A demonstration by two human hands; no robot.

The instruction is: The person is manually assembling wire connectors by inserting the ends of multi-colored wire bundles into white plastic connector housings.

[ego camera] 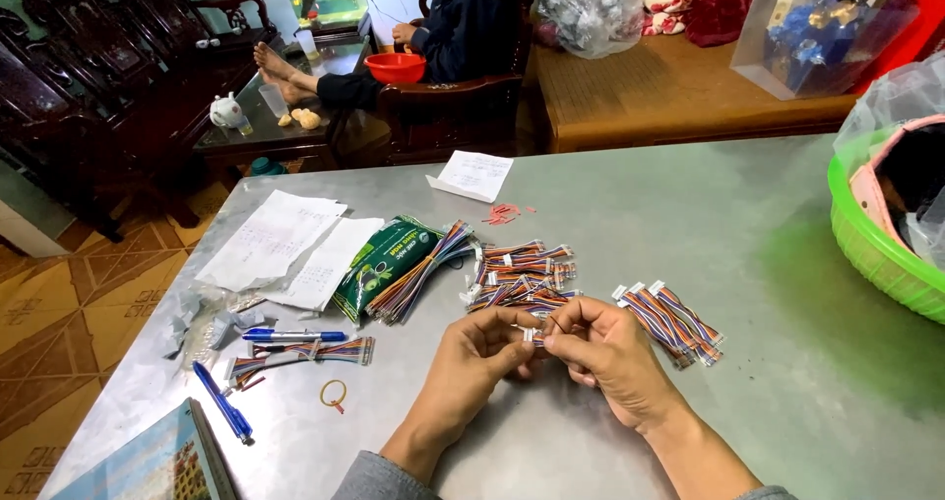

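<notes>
- a green packet point(379, 261) lies flat on the grey table, left of the middle. it is long and shiny, with white and black marks.
- a big clear plastic box point(822, 30) sits far right on the brown table, with blue and yellow things inside.
- a clear plastic bag point(586, 10) sits far back, puffy and tied, with grey things inside.
- crumpled clear wrap point(202, 321) lies near the left edge of the grey table.

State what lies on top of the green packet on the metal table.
A long bundle of multicoloured ribbon wires lies slantwise across the green packet, covering its right edge. The packet's left end overlaps a sheet of paper; anything beneath the packet is hidden.
</notes>
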